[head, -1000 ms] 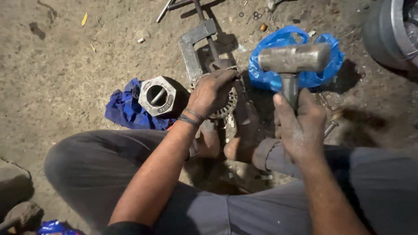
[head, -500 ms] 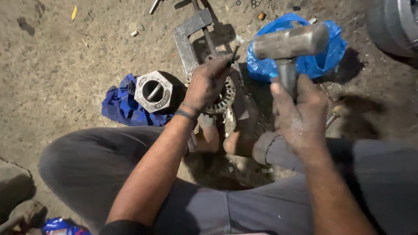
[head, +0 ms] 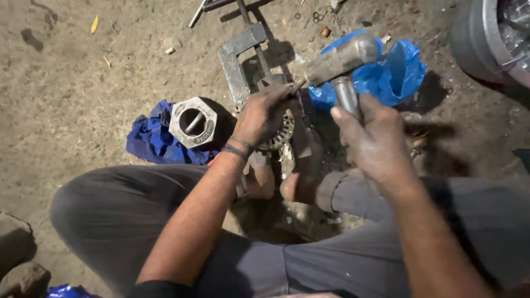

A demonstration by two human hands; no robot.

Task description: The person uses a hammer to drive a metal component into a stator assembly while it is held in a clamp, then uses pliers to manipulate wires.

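My right hand (head: 371, 135) grips the handle of a heavy steel hammer (head: 339, 58), whose head sits tilted just above a thin metal punch. My left hand (head: 264, 115) is closed around that punch (head: 297, 85), holding it against a round toothed metal part (head: 281, 129) on the dirt floor. A foot (head: 301, 171) presses beside the toothed part. A grey metal clamp frame (head: 234, 69) lies right behind my left hand.
A large hexagonal steel nut (head: 193, 122) rests on a blue cloth (head: 149, 140) to the left. A blue plastic bag (head: 395, 69) lies behind the hammer. A round metal drum (head: 486, 38) stands at the top right. My bent legs (head: 110, 215) fill the foreground.
The hammer head has swung down and left toward the punch held in my left hand. The view has shifted slightly; my left hand stays on the punch.
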